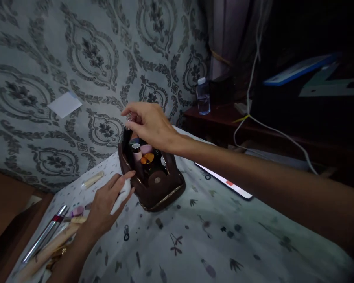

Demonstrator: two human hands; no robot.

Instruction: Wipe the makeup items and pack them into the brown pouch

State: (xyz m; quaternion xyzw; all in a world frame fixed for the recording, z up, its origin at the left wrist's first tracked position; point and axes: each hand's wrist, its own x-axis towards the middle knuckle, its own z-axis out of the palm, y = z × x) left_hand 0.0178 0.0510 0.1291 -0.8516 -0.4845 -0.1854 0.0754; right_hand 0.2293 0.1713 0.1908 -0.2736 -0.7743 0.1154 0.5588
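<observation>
A dark brown zip-up makeup bag stands unzipped on the cloth, with several cosmetics inside. Among them are a bottle with a dark, silver-topped cap, a pinkish item and a round amber item. Above the bag's far left side, my right hand pinches a small clear glass-like bottle, partly covered by the fingers. My left hand is closed around a crumpled white tissue, its fingertips at the bag's left side.
Several cosmetics lie at the left, including a silver tube with a red band, a purple-capped item and a cream tube. A lit phone lies under my right forearm. Beyond stand a clear bottle and a white cable.
</observation>
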